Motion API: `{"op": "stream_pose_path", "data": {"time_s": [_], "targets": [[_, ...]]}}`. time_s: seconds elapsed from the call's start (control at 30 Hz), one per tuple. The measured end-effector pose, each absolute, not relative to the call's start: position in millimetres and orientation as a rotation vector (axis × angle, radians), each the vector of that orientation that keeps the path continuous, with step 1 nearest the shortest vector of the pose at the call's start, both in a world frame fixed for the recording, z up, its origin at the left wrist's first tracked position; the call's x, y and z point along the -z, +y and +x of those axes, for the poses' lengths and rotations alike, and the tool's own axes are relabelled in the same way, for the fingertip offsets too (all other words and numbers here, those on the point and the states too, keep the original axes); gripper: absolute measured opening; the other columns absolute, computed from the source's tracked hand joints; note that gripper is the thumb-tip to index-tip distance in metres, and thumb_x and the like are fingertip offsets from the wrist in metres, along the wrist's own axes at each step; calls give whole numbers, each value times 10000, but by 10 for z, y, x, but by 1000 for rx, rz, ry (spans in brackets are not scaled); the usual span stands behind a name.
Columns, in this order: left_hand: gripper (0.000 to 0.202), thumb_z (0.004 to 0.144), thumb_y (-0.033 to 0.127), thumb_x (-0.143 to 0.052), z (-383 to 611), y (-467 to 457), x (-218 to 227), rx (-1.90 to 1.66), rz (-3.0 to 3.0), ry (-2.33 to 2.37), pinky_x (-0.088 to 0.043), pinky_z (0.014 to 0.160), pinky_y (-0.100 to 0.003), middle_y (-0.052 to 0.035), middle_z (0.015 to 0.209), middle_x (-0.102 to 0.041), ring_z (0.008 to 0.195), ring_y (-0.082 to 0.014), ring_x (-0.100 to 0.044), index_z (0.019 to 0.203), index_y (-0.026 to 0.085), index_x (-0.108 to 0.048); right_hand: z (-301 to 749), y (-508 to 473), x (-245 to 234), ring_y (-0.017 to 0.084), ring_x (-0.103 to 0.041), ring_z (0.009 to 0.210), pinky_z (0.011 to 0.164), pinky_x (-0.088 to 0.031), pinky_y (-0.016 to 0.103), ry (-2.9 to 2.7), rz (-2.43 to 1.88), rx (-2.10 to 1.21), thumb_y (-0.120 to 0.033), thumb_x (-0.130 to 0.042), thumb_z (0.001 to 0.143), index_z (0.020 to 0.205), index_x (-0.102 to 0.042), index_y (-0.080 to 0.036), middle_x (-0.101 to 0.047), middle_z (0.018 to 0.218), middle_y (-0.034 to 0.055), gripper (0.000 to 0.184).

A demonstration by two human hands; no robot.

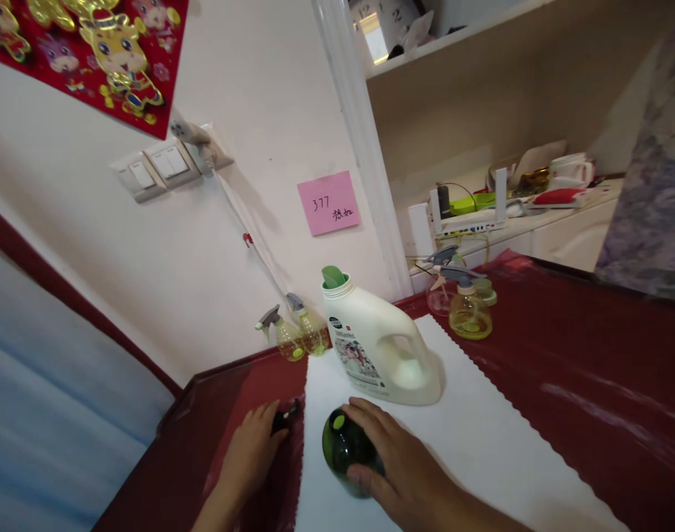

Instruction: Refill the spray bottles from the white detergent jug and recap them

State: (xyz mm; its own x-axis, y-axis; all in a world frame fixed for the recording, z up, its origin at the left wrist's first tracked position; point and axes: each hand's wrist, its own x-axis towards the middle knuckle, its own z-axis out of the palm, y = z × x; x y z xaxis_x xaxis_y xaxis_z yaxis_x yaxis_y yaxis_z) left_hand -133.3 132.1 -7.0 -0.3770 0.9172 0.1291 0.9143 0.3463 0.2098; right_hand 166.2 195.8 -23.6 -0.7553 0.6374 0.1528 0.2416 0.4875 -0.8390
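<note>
The green bottle (344, 448) stands upright on a white sheet (470, 436), long axis near vertical, mouth facing up; the right hand (399, 459) wraps its fingers around the side. Beyond them stands a pale jug (373, 343); leftward, the left hand (253, 441) grips a small black part (282, 420) by the red counter (542, 347).

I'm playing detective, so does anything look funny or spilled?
No spill shows. But the pale jug has no cap on, so its green spout sticks out. The dark green bottle in the right hand looks open too; the left hand has a small dark piece at its fingertips, maybe a spray top.
</note>
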Motion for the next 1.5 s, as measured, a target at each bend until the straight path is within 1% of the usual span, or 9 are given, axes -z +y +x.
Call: {"op": "stream_pose_path", "data": {"time_s": [0.1,0.23,0.37,0.4,0.5,0.6,0.97,1.13,1.5], "targets": [[390,785,199,-551,-1295,1342,156,-399,1728,2597,-432,1017,-503,-175,1143,-745,1133,-369,-629,1132,153,-722,1658,1956,240,300,-357,1487,1227,-300,513,-2259,-709,-1203,-295,-642,860,1544,-422,-194,-357,1632,121,725],[268,853,291,-556,-1222,1306,-4,-633,1696,2573,-478,951,-433,-139,1077,-762,1036,-335,-686,1041,199,-722,1661,1958,219,313,-359,1485,1223,-304,535,-2258,-691,-1190,-274,-647,853,1536,-435,-187,-371,1623,132,720],[557,905,597,-516,-1001,1214,-431,-1037,1577,2542,-536,885,-398,-133,1164,-743,991,-311,-704,1254,179,-628,1679,1950,191,299,-346,1494,1233,-295,507,-2271,-712,-1194,-298,-642,884,1548,-415,-176,-349,1634,131,713],[597,903,639,-510,-901,1186,-548,-1162,1556,2479,-532,921,-370,-113,1199,-733,1071,-300,-689,1280,189,-617,1684,1947,185,297,-344,1495,1234,-294,504,-2269,-715,-1196,-301,-639,890,1549,-413,-178,-346,1636,129,708],[586,810,649,-697,-527,1110,-811,-1720,1258,2078,-521,960,-300,-76,1186,-746,1155,-283,-662,1204,215,-682,1694,1945,165,295,-346,1494,1234,-295,501,-2260,-729,-1211,-291,-641,885,1549,-416,-183,-345,1637,124,709],[571,755,604,-802,-190,1079,-871,-1873,1147,1842,-496,997,-230,-41,1234,-729,1221,-247,-628,1190,247,-702,1691,1954,159,299,-343,1496,1234,-293,502,-2256,-727,-1227,-296,-647,872,1548,-417,-181,-344,1637,126,723],[483,831,517,-778,37,1207,-702,-1884,1269,1765,-576,902,-211,-42,1198,-756,1091,-222,-715,1238,263,-719,1660,1989,181,311,-361,1485,1221,-315,513,-2277,-717,-1215,-281,-667,836,1540,-432,-179,-363,1627,137,749],[551,752,568,-821,55,1251,-549,-1812,1206,1818,-613,863,-290,-81,1157,-778,1053,-272,-735,1178,229,-737,1663,1991,187,312,-369,1481,1221,-314,524,-2267,-712,-1215,-309,-661,855,1538,-435,-182,-369,1623,136,730],[486,795,513,-812,40,1251,-56,-1624,1083,1683,-539,1033,-363,-99,1248,-746,1219,-294,-662,1184,235,-725,1656,1966,217,317,-377,1475,1213,-330,529,-2243,-693,-1173,-286,-667,838,1529,-443,-177,-385,1614,147,735]]}}
